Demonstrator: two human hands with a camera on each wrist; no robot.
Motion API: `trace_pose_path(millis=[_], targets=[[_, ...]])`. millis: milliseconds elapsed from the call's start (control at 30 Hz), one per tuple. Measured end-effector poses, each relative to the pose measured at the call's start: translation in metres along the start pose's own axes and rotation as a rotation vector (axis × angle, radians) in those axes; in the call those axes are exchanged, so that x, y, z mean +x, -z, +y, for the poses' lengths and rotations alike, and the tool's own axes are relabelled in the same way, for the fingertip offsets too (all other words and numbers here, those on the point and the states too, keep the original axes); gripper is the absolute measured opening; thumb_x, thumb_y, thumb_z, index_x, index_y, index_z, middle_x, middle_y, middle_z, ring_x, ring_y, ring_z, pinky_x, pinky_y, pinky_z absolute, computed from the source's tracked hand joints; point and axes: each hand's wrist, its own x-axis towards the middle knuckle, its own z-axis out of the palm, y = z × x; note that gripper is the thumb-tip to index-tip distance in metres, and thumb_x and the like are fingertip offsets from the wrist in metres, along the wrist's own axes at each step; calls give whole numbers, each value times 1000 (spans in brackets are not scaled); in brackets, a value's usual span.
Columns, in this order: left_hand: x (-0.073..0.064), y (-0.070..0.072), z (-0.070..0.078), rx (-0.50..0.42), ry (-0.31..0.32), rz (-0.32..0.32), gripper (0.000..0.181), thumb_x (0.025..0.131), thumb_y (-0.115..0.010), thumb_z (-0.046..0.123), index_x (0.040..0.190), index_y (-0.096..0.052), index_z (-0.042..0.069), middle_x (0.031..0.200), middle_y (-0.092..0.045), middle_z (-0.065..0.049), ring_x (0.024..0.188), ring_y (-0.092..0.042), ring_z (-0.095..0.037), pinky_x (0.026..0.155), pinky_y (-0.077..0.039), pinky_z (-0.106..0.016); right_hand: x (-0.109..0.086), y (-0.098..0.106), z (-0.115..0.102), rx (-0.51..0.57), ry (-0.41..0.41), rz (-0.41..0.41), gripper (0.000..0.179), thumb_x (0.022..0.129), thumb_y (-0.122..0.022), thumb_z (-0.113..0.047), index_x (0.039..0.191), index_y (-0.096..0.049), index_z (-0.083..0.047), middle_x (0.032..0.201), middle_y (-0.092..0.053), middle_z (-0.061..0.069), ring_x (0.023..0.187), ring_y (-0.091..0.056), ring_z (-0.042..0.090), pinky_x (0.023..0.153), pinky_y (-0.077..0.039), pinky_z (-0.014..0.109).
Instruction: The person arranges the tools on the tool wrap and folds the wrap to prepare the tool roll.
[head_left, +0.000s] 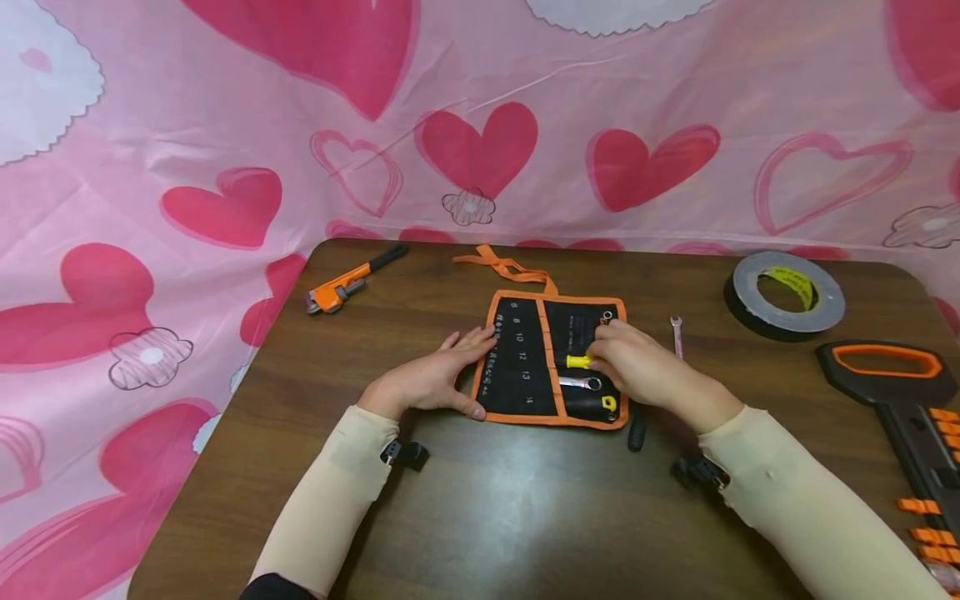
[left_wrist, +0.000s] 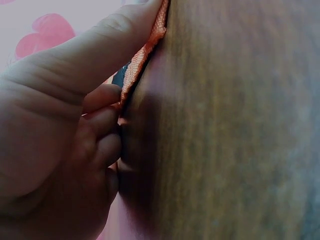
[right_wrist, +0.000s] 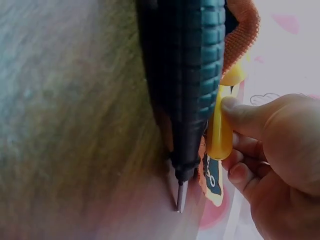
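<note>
Yellow handle [right_wrist: 219, 137] half-hidden by the right hand [head_left: 641, 362] pinching it, left hand [head_left: 433, 379] spread on pouch [head_left: 517, 383]; only right-wrist view shows us driver tip [right_wrist: 182, 195]

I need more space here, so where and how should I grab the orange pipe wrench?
Probably best by its black handle, from above and the right: the pipe wrench lies with that slim handle slanting away rightward, its bulkier head nearer and left.
</note>
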Motion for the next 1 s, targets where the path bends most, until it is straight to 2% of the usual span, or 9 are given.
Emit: trace_pose_path(millis=[200,433,700,833,1000], targets=[[2,0,1,2,3,5,120,85,-93,42,175,-17,23,184,0,10,171,4,-19,139,-2,-51,-1,-1,3,-23,-14,6,4,98,-79,-6,96,-79,-3,85,-62,1,83,-52,18,75,-53,38],[1,2,1,-2,17,-4,119,85,-93,43,175,-17,23,184,0,9,171,5,-22,139,-4,-54,1,-4,6,-27,6,28,4,98,-80,-8,97,-78,-4,88,-63,2,87,-54,20,79,-56,41],[1,0,1,1,26,0,119,84,-93,42,175,-18,24,184,-1,10,171,4,-19,139,-3,-52,1,-2,12,80,-47,-24,7,102,-75,-11,104,-80,-7,89,-62,-2,79,-54,12,76,-55,40],[2,-1,1,-7,25,-3,120,85,-93,43,175,-17,25,184,0,10,171,5,-20,139,-3,-53,-2,2,11,34,-42,-11,6,100,-78,-10,103,-80,-6,90,-61,-1,82,-54,14,78,-57,40],[3,-1,0,-13,34,2,120,83,-94,41,175,-18,24,184,0,10,171,4,-19,139,-2,-53,-2,0,11,-41,36,22,6,97,-80,-6,102,-78,-4,90,-59,2,85,-55,19,80,-59,40]])
